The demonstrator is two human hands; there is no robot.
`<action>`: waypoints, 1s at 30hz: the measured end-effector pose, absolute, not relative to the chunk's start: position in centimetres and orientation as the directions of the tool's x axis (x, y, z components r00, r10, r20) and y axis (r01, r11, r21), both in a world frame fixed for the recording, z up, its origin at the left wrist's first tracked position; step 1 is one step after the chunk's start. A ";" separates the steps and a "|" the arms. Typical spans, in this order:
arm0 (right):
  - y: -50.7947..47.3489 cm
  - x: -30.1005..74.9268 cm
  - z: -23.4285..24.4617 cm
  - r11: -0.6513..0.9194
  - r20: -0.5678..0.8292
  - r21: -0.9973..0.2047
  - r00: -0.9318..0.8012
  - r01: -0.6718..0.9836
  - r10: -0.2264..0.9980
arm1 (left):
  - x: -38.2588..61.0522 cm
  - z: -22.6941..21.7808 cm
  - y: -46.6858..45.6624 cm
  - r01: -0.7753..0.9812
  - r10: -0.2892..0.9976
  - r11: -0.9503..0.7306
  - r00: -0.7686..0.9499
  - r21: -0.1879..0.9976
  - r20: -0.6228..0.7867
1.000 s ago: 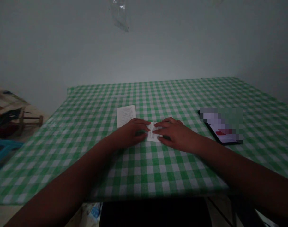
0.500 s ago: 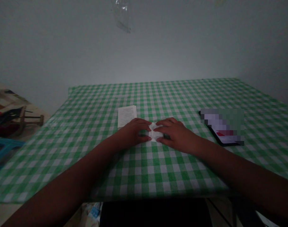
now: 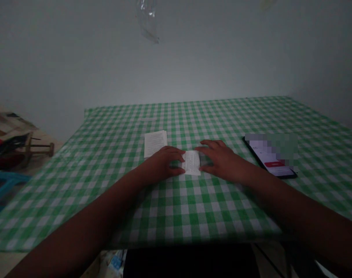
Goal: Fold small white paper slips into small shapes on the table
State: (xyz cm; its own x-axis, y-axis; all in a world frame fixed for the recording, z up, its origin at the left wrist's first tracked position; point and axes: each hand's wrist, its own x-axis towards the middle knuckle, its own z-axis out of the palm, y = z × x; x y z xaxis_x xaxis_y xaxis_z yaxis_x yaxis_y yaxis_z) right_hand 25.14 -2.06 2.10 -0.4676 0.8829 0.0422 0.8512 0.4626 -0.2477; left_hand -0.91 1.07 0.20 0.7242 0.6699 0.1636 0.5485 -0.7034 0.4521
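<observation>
A small folded white paper point(image 3: 192, 162) with printed text lies on the green-and-white checked tablecloth point(image 3: 193, 208). My left hand point(image 3: 164, 163) rests on the paper's left edge, fingers curled down onto it. Beside the paper's right edge lies my right hand point(image 3: 218, 159), fingers spread and flat on the cloth. A second folded printed paper point(image 3: 155, 142) lies just behind my left hand.
A phone point(image 3: 270, 157) with a lit screen lies to the right of my right hand. Grey walls stand behind the table. On the floor at the left are a blue crate point(image 3: 4, 185) and a wooden piece point(image 3: 38, 146). Clear plastic point(image 3: 148, 19) hangs from above.
My right hand has slid off the small paper to its right side, so more of the paper shows and it lies flatter. My left hand has stayed on the left edge.
</observation>
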 end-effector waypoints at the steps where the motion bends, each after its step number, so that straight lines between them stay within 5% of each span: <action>1: -2.1 25.2 2.3 0.472 0.057 -0.247 -0.474 0.846 0.879 | -0.9 0.2 1.1 0.551 0.671 -0.702 0.723 0.451 0.161; 8: -2.6 24.8 4.0 0.602 0.104 -0.396 -0.617 0.694 0.780 | -0.6 1.1 0.5 0.553 0.675 -0.701 0.718 0.450 0.168; 14: -2.6 24.0 2.8 0.578 -0.016 -0.326 -0.615 0.748 0.788 | 0.1 1.0 -0.2 0.592 0.705 -0.693 0.677 0.412 0.212; 30: -1.7 23.6 2.2 0.370 0.025 -0.270 -0.377 0.889 0.926 | 0.8 0.3 0.1 0.648 0.731 -0.677 0.647 0.349 0.216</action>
State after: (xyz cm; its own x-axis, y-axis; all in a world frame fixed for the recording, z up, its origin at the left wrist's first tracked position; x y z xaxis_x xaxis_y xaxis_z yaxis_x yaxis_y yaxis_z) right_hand 23.61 -1.65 2.18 -0.3773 0.9258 0.0246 0.8892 0.3695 -0.2699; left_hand 0.76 0.10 0.29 0.6470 0.7311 0.2165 0.6482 -0.6769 0.3487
